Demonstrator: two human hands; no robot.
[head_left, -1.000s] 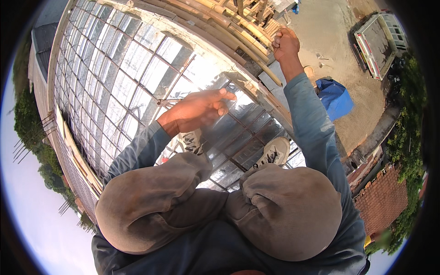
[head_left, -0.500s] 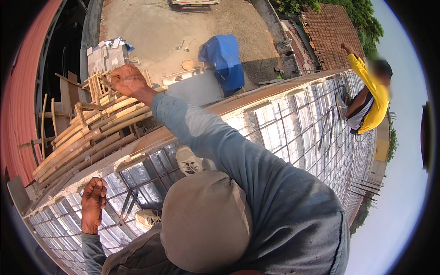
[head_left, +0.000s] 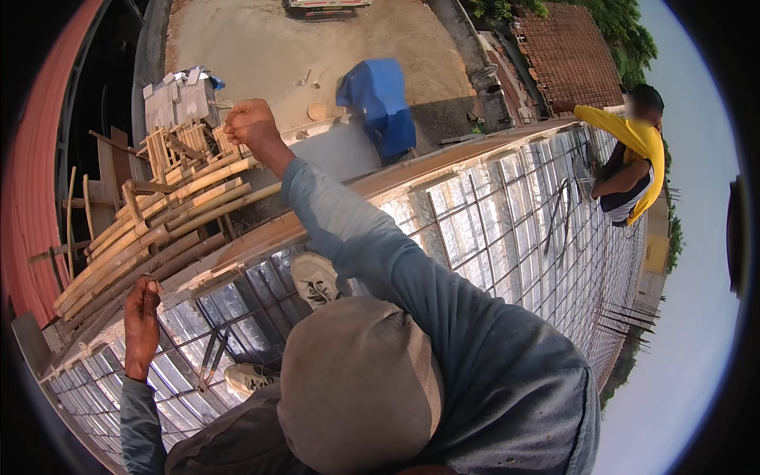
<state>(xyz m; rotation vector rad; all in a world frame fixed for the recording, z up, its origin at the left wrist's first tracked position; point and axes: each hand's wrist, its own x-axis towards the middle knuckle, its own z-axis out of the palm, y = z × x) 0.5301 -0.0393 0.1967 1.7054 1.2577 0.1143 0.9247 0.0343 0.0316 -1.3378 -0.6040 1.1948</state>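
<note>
My left hand (head_left: 142, 328) is raised over the near-left edge of a ribbed metal deck (head_left: 229, 309), thumb and fingers pinched together. Whatever sits in that pinch, if anything, is too small to make out. Stretched out past the deck's edge, my right hand (head_left: 255, 131) is curled closed, and its grip hides any contents. Beneath my arms a grid of thin steel bars (head_left: 479, 233) lies over the deck. Two slim dark bars meeting at one end, like a pincer tool (head_left: 210, 356), rest on the grid beside my shoe (head_left: 247, 378).
Bamboo poles (head_left: 198, 194) stand beyond the deck's left edge, with a drop to the ground. A blue tarp (head_left: 381, 107) covers something below. A co-worker in yellow (head_left: 643, 146) crouches at the far right. Steel bar ends (head_left: 629, 318) jut out at the right edge.
My left hand has moved up and left; my right hand has shifted right, away from the bamboo. The co-worker's raised arm has come down and they bend lower.
</note>
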